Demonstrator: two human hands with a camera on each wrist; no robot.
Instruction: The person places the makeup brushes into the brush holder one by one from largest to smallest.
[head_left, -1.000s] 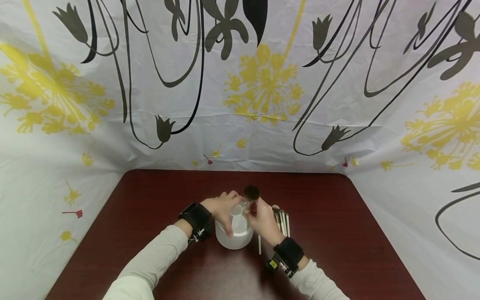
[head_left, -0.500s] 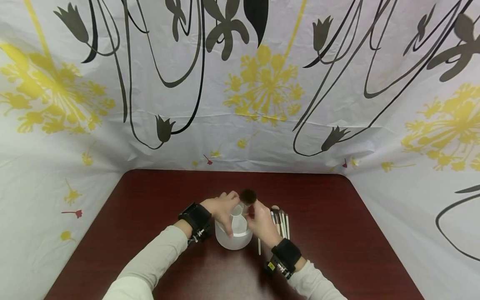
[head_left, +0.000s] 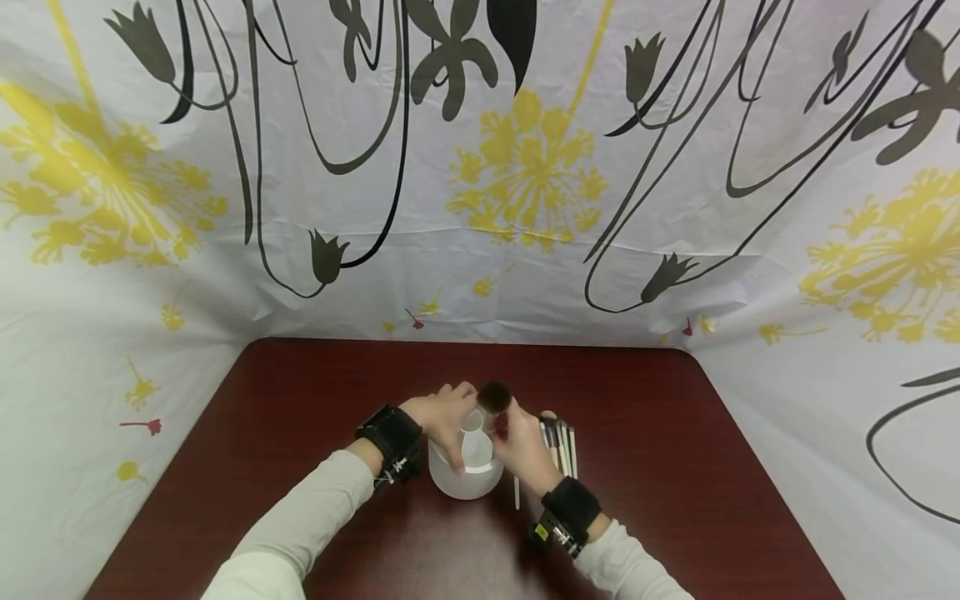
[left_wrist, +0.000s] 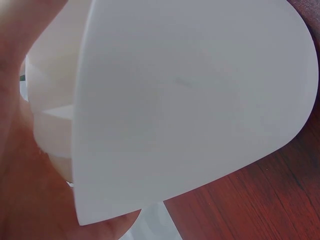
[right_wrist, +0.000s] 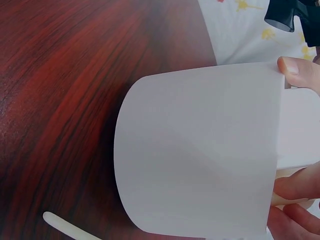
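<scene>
A white cup (head_left: 459,485) with inner dividers stands on the table. My left hand (head_left: 444,417) grips it by the rim from the left, thumb at the near side and fingers at the far side. Above the cup's right side, my right hand (head_left: 522,447) pinches a makeup brush (head_left: 494,397), its dark bristles up and its handle pointing down into the cup. In the right wrist view, a short piece of the pale brush handle (right_wrist: 286,201) shows at the rim (right_wrist: 278,145) beside the right fingertips; the rest of it is hidden inside.
Several more brushes (head_left: 566,450) with pale handles lie side by side on the dark red table (head_left: 330,375), right of the cup. Another pale handle (head_left: 517,493) lies partly under my right hand. A patterned white cloth (head_left: 420,192) hangs behind the table.
My right hand has shifted slightly left with the makeup brush, and its bristles sit a little lower over the cup. The left hand keeps its grip on the cup.
</scene>
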